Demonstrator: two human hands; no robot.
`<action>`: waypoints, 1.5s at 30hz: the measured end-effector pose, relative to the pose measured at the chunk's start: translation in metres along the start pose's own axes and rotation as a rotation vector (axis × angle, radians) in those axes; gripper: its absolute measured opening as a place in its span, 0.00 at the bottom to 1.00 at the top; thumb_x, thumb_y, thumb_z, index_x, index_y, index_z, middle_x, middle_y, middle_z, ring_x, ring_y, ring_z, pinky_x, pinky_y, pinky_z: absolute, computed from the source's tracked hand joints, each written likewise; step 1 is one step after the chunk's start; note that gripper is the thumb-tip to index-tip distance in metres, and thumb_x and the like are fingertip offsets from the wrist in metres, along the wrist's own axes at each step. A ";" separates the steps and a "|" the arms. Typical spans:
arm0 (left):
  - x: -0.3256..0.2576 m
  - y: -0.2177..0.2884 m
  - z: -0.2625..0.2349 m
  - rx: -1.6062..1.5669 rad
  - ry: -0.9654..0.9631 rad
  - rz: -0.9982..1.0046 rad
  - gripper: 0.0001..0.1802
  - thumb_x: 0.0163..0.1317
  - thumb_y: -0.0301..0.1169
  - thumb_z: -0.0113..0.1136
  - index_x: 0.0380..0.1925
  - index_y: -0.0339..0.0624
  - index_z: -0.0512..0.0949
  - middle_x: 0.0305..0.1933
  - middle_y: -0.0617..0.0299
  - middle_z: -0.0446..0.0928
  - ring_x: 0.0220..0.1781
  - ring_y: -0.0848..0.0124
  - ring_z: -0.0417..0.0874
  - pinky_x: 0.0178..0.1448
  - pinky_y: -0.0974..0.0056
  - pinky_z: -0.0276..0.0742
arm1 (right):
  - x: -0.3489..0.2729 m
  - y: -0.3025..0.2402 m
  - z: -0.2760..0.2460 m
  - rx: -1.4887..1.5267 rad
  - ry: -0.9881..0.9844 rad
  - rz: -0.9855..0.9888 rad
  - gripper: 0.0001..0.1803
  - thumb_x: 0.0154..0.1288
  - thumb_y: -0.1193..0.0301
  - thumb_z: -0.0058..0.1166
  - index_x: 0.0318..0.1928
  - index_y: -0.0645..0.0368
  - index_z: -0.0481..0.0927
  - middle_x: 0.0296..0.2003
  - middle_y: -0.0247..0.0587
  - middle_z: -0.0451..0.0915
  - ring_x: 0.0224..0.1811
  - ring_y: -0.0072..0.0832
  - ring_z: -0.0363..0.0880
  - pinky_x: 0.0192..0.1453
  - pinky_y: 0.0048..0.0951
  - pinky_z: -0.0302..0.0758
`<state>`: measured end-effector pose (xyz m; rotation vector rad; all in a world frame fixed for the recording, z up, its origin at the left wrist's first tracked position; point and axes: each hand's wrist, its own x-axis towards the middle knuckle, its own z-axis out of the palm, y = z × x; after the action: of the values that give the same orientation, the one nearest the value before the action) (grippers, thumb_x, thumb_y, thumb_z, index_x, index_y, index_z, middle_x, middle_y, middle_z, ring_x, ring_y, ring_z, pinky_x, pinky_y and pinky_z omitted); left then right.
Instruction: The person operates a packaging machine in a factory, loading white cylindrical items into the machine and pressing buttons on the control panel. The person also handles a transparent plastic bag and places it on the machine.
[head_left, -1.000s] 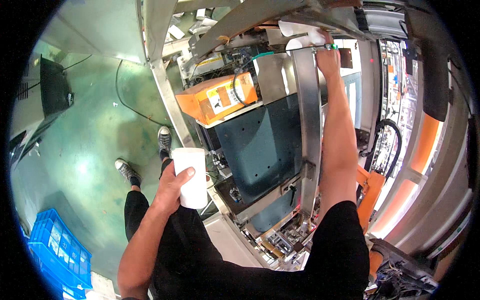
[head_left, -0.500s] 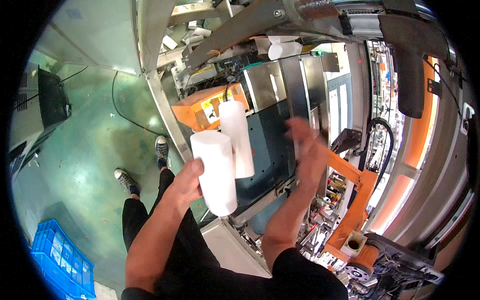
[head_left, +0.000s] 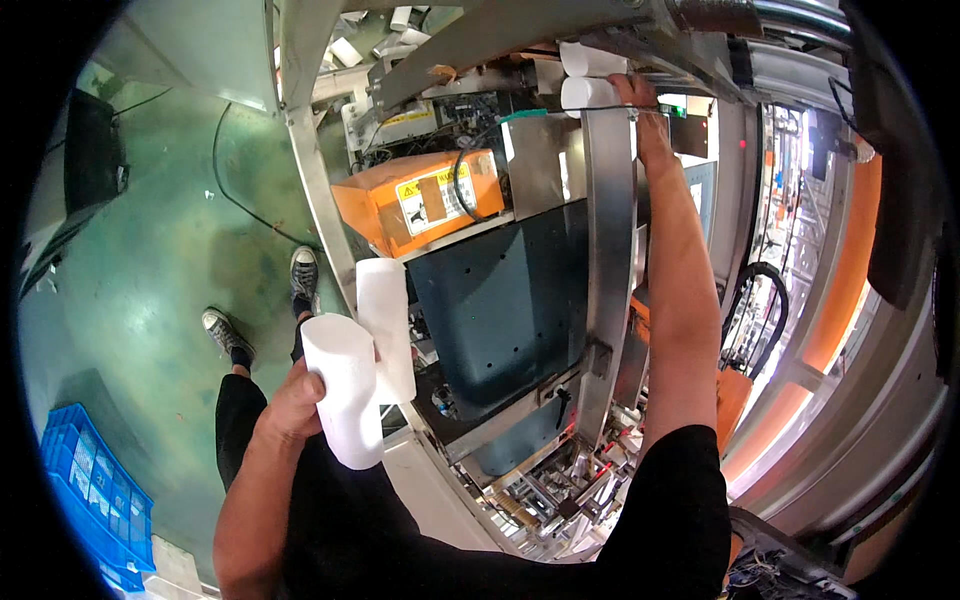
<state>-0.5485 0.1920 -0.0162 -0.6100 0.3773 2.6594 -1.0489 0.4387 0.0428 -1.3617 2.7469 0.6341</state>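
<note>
Two white paper rolls are held together in my left hand (head_left: 293,402), low over my legs. Its fingers wrap round the nearer roll (head_left: 343,390); the other roll (head_left: 383,325) stands slanted just behind it, against the fingertips. My right arm reaches far forward over the machine. At its end my right hand (head_left: 641,105) grips the right end of another white roll (head_left: 588,94), lying on its side. Part of its grip is hidden behind the roll. One more white roll (head_left: 590,60) lies just beyond that one.
An orange cover (head_left: 415,205) with a warning label sits left of a dark perforated panel (head_left: 500,310). A steel beam (head_left: 607,250) runs under my right arm. Loose white rolls (head_left: 400,40) lie at the far left. A blue crate (head_left: 95,495) stands on the green floor.
My right hand has moved far forward, from above the dark panel to the roll at the back. My left hand has shifted left and nearer, still holding its two rolls.
</note>
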 end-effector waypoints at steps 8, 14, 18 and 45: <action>-0.017 -0.006 0.005 0.087 0.071 -0.089 0.54 0.30 0.62 0.70 0.54 0.36 0.66 0.49 0.56 0.73 0.50 0.64 0.76 0.52 0.60 0.73 | -0.057 0.037 0.028 0.145 -0.064 0.161 0.26 0.57 0.81 0.39 0.59 0.65 0.65 0.57 0.58 0.68 0.62 0.48 0.63 0.66 0.38 0.60; -0.052 -0.008 -0.018 0.066 0.128 -0.111 0.53 0.34 0.57 0.70 0.58 0.35 0.63 0.52 0.54 0.72 0.51 0.62 0.76 0.54 0.58 0.73 | -0.148 -0.081 -0.075 0.273 0.054 0.939 0.41 0.53 0.51 0.54 0.62 0.65 0.62 0.59 0.61 0.65 0.63 0.46 0.64 0.64 0.38 0.61; -0.095 -0.014 -0.063 -0.003 -0.073 -0.092 0.40 0.50 0.46 0.65 0.58 0.36 0.61 0.48 0.57 0.75 0.46 0.66 0.78 0.50 0.60 0.75 | -0.205 -0.219 -0.113 0.641 0.488 1.095 0.36 0.60 0.55 0.51 0.63 0.63 0.60 0.59 0.54 0.65 0.57 0.42 0.67 0.62 0.36 0.64; -0.687 -0.035 -0.465 -0.402 1.648 0.468 0.38 0.57 0.57 0.53 0.61 0.47 0.59 0.64 0.50 0.56 0.48 0.57 0.76 0.48 0.55 0.75 | -0.187 -0.523 -0.215 1.054 0.459 0.528 0.11 0.58 0.78 0.48 0.43 0.61 0.74 0.39 0.41 0.77 0.41 0.33 0.76 0.46 0.31 0.73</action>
<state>0.2050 -0.1439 -0.1079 -3.0136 0.3715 1.8551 -0.4962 0.2215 0.0912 -0.5564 2.9136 -1.1483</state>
